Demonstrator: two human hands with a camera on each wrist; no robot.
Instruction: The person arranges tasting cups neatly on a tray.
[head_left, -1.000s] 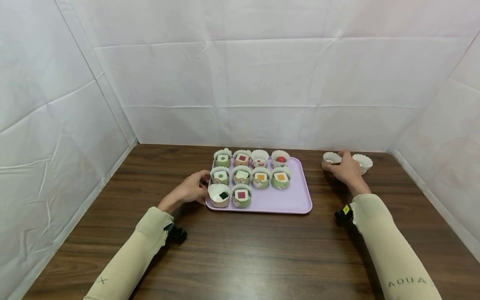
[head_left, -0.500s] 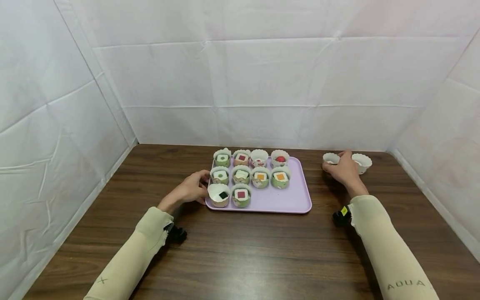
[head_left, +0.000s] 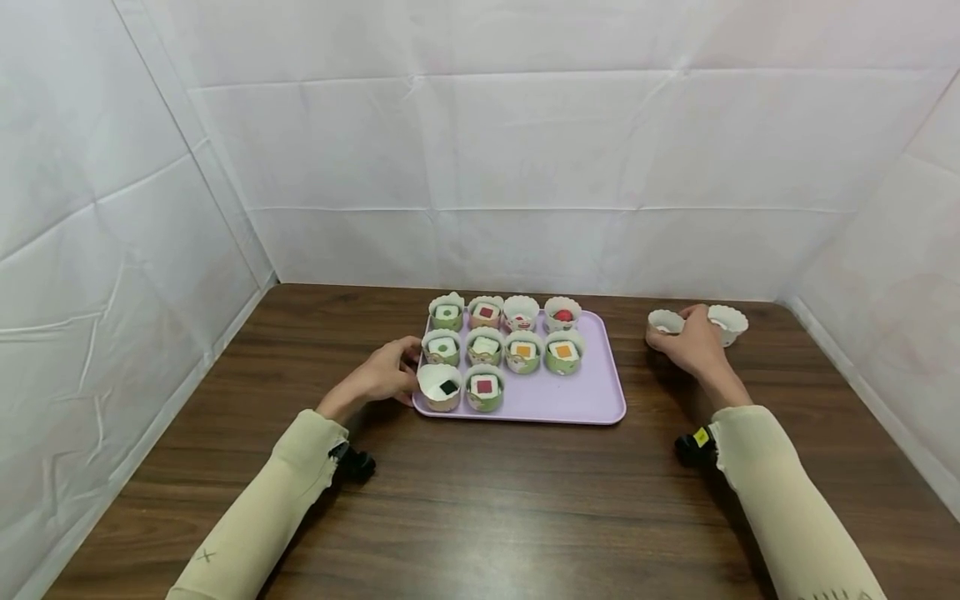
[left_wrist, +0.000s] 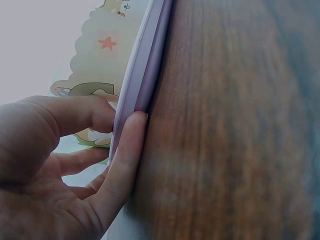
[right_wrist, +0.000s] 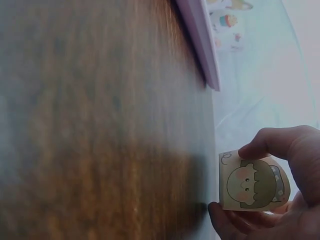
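My left hand [head_left: 386, 371] is at the left edge of a lilac tray [head_left: 558, 402]. In the left wrist view its fingers pinch the tray rim [left_wrist: 142, 70], beside a printed paper cup. Several cupcake liners stand on the tray in rows, most with small square pieces inside, topped in green, red, orange or black. One liner [head_left: 562, 313] holds something red. Off to the right, my right hand [head_left: 697, 343] grips a pale paper liner [head_left: 663, 323]. The right wrist view shows a cartoon face on this liner [right_wrist: 250, 186], between thumb and fingers.
Another white liner [head_left: 729, 323] stands just right of my right hand. White cloth walls [head_left: 525, 167] enclose the brown wooden table [head_left: 480, 500] at the back and sides. A black wrist camera [head_left: 696, 448] sits under the right sleeve, another [head_left: 354, 462] by the left.
The head view has tilted slightly. My right hand stays at the same liner, its fingers shifting only a little. The left hand and tray keep their place.
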